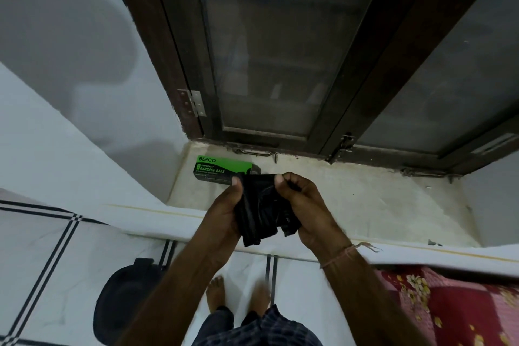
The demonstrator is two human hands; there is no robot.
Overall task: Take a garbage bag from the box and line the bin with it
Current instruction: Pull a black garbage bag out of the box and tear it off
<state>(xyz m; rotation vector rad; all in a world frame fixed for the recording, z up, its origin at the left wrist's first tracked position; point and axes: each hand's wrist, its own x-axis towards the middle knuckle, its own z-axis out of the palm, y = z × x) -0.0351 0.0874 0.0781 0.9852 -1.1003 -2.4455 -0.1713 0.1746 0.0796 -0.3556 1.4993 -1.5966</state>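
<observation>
Between both hands, garbage bag (261, 213) hangs black, crumpled, folded.

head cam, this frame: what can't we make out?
- Bag: bunched between left hand and right hand; its opening is hidden.
- Box: right end behind the hands; small print too small to read.
- Bin: dark, partly behind the left forearm; whether it is lined can't be told.
- Behind the window: glass too murky.

box (223, 169) reads "BECO", "GARBAGE BAGS", smaller print illegible
</observation>
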